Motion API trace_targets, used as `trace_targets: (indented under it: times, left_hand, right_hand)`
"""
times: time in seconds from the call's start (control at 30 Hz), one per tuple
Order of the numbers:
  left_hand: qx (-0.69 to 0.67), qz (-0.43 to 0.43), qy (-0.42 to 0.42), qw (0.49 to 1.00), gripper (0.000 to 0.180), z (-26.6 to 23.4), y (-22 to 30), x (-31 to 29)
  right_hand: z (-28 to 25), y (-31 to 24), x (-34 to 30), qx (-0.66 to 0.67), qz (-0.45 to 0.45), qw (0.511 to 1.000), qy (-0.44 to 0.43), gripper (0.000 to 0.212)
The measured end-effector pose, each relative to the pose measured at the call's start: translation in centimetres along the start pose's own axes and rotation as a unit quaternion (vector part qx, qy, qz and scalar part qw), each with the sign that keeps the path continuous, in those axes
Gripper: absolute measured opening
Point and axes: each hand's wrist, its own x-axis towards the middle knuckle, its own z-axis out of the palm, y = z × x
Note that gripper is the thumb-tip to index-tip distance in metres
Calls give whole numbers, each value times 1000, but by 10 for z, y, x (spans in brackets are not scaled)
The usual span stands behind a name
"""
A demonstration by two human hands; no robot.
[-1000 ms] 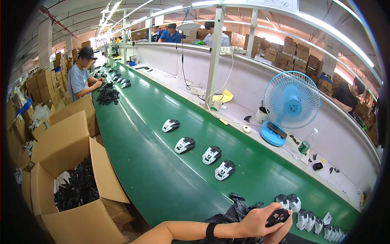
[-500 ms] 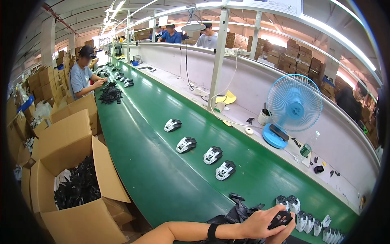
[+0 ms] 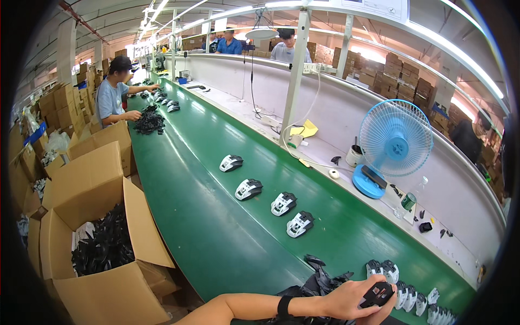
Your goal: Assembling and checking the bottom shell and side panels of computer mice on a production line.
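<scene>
Black plastic is what the left hand (image 3: 355, 297) closes on: a small black part (image 3: 377, 293), dark and shiny, is held between the fingers at the lower edge of the view, just above the green conveyor belt (image 3: 216, 227). The forearm comes in from the lower left and wears a black wristband (image 3: 283, 306). The right hand is mostly hidden under the left one at the very bottom edge, so I cannot tell if it is clenched or released. The black part is touching the left fingers and lies just beside a row of white and grey shells (image 3: 403, 287) that stand close together on the belt to the right of the hand. Directly behind the wrist lies a heap of black pieces (image 3: 319, 279). Further up the belt, well apart from the hands, four white and black mouse bodies (image 3: 284, 203) lie in a slanted line. A blue desk fan (image 3: 391, 145) stands on the grey shelf beside the belt, and an open cardboard box (image 3: 103, 244) full of black parts stands on the left. Compared with one second ago, the hand keeps almost the same place and the same grip on the part; the four mouse bodies have shifted only a little in the view.
</scene>
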Motion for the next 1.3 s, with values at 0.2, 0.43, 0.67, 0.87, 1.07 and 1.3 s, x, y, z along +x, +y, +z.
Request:
trace_targets:
  times: [0.2, 0.43, 0.67, 0.87, 1.07, 1.3]
  left_hand:
    - [-2, -52, 27, 998, 59, 0, 6, -1]
    - [1, -67, 25, 997, 61, 1, -2, 1]
    - [-7, -96, 29, 995, 62, 4, 0, -4]
    - [3, -59, -16, 998, 62, -8, -6, 2]
    - [50, -40, -64, 996, 61, -3, -3, 0]
    - [39, -4, -134, 990, 56, -14, 9, 4]
  right_hand:
    - [17, -9, -5, -145, -107, 983, 21, 43]
    - [22, -24, -7, -179, -105, 978, -9, 41]
    - [-13, 41, 5, -331, -273, 901, 65, 39]
    - [8, 10, -2, 188, 29, 979, -75, 39]
    - [8, -1, -3, 177, 143, 971, -73, 35]
    - [9, -14, -7, 200, 263, 943, -51, 33]
